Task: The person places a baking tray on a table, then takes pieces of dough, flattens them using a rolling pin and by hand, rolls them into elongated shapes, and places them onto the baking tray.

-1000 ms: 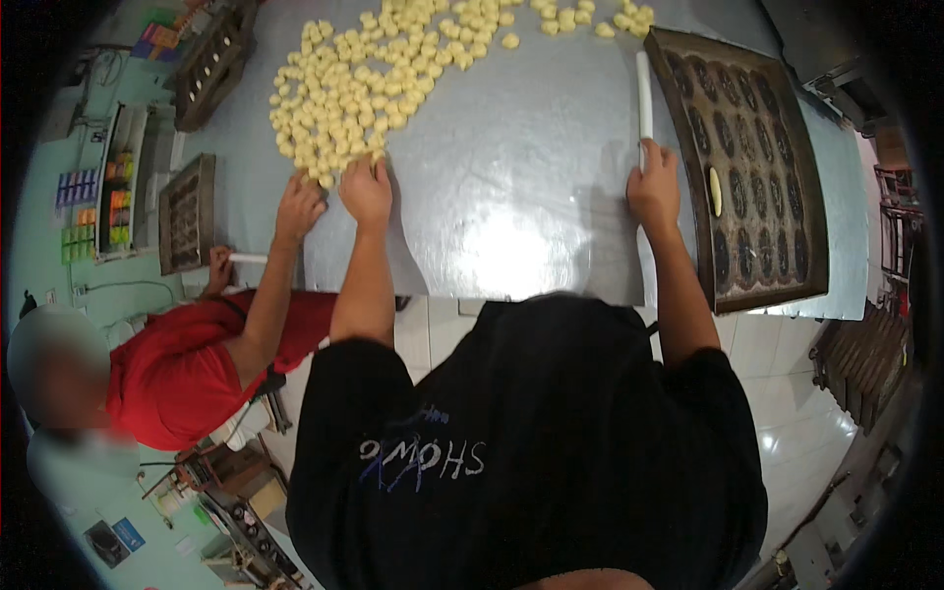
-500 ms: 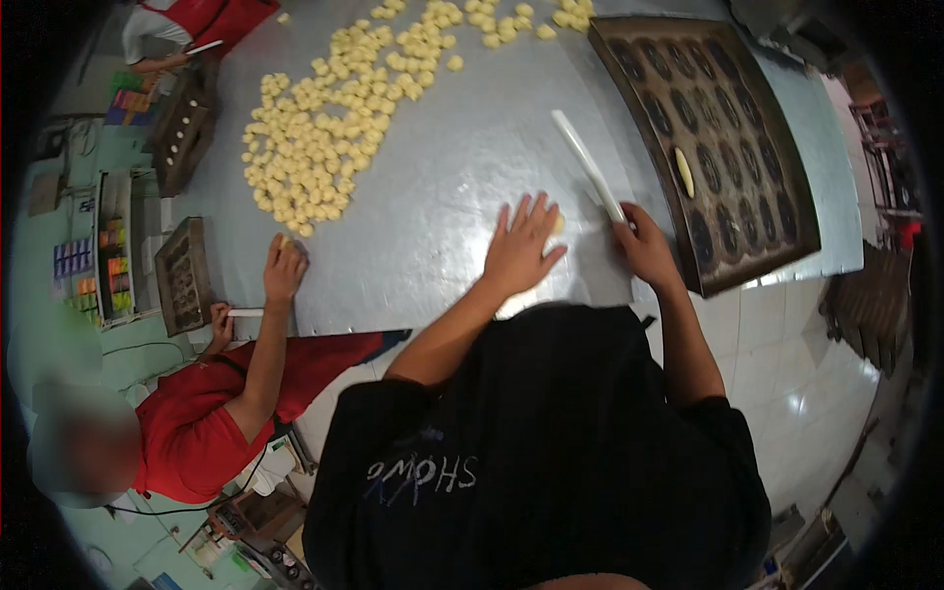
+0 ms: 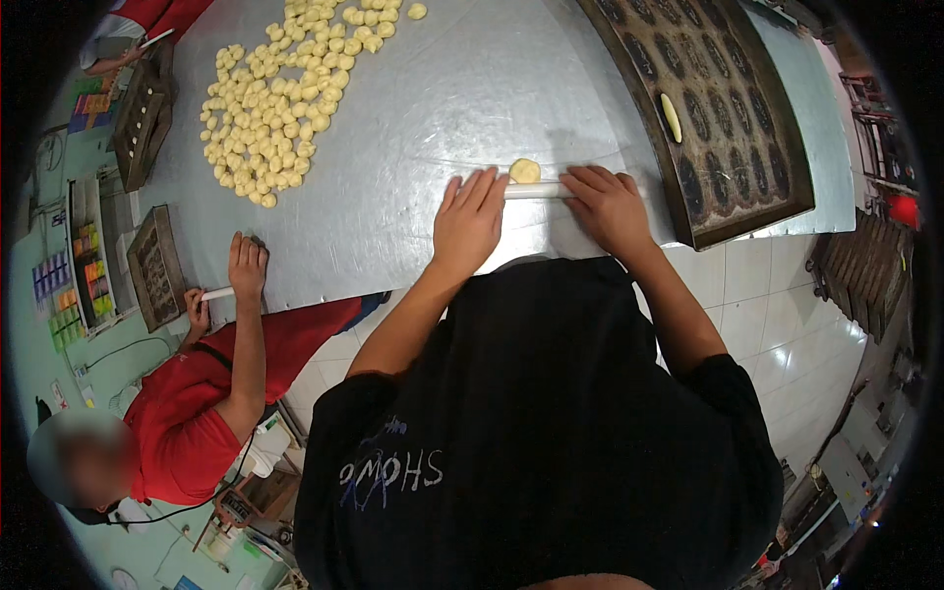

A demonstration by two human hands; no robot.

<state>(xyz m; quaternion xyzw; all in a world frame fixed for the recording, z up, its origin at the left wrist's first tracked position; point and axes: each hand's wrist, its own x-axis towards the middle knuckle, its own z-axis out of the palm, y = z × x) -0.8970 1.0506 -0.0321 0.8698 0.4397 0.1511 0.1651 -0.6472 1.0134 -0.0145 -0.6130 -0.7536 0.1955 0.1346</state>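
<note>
A white rolling pin (image 3: 534,191) lies crosswise on the metal table near its front edge. My left hand (image 3: 469,218) is over its left end and my right hand (image 3: 612,211) over its right end, fingers laid across it. Just beyond the pin, between my hands, sits a flattened round of yellow dough (image 3: 525,170); the pin covers or touches its near edge. To the right stands a dark baking tray (image 3: 757,224) with rows of oval marks. One spindle-shaped dough roll (image 3: 671,118) rests in it at the left side.
Many yellow dough balls (image 3: 265,118) are spread over the far left of the metal table (image 3: 423,108). A person in red (image 3: 197,433) at the left has one hand on the table and a white stick in the other. Smaller trays (image 3: 157,267) line the left edge.
My right hand has brought the rolling pin left and laid it crosswise at the dough. My left hand has moved from beside the dough onto the pin's left end. The view has shifted.
</note>
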